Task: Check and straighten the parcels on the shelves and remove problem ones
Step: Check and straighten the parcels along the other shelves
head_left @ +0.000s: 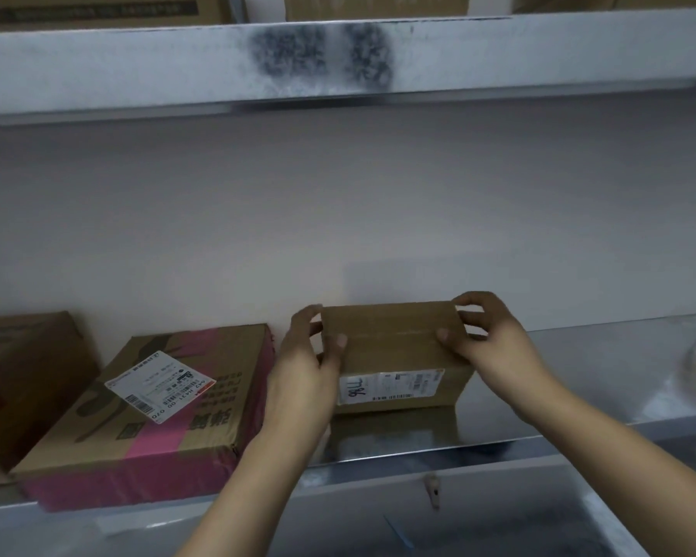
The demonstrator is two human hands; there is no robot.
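Cardboard crowds the left end of the metal shelf (pixel 559 387): a brown box (pixel 21 379) cut off by the frame edge, then a flat box with pink tape (pixel 169 412), a white label askew on its top. Just right of it, the left hand (pixel 306 355) clamps the left end of a small parcel (pixel 394 347), thumb on top, fingers curled behind. The parcel sits on the shelf, label facing forward. The right hand (pixel 487 343) grips its right end likewise.

I saw matt brown cardboard on the small parcel (pixel 394 339), with a faintly glossy white paper label (pixel 390 385). The shelf (pixel 559 387) looked like smooth polished metal, mirroring it. The neighbouring carton (pixel 218 400), also cardboard, carried shiny pink tape (pixel 149 448).
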